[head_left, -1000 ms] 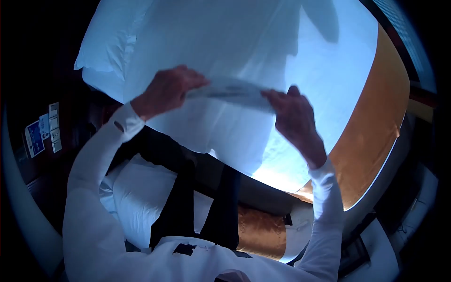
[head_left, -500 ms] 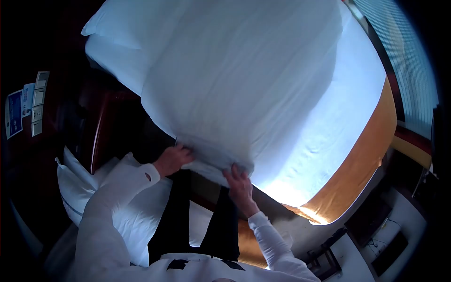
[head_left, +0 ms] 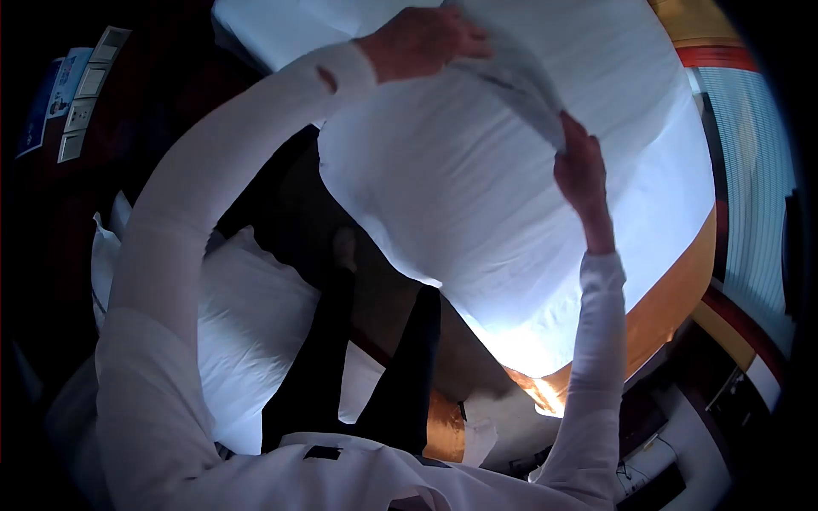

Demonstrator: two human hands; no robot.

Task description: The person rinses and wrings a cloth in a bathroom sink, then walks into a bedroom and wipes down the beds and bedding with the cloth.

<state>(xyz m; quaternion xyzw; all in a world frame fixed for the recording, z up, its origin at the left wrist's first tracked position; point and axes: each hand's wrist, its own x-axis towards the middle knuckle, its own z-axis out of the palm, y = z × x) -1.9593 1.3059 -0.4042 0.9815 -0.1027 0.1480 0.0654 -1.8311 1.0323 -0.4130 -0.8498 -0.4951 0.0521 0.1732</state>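
A white duvet lies spread over the bed, its near side hanging a little past the mattress edge. My left hand is raised over it, fingers closed on the lifted border of the duvet. Further right, my right hand grips the same border, which stretches as a greyish fold between both hands. Under the duvet, the brightly lit white bottom sheet shows at the near right corner. An orange-brown bed base cover runs below the mattress on the right.
White pillows are piled behind my legs at the left. Dark floor separates me from the bed. Wall switches are at far left, and a window blind is at right. Cables lie on a light surface lower right.
Both hands have moved up and away from my body over the bed, lifting the duvet's border from the near edge. My view has shifted slightly.
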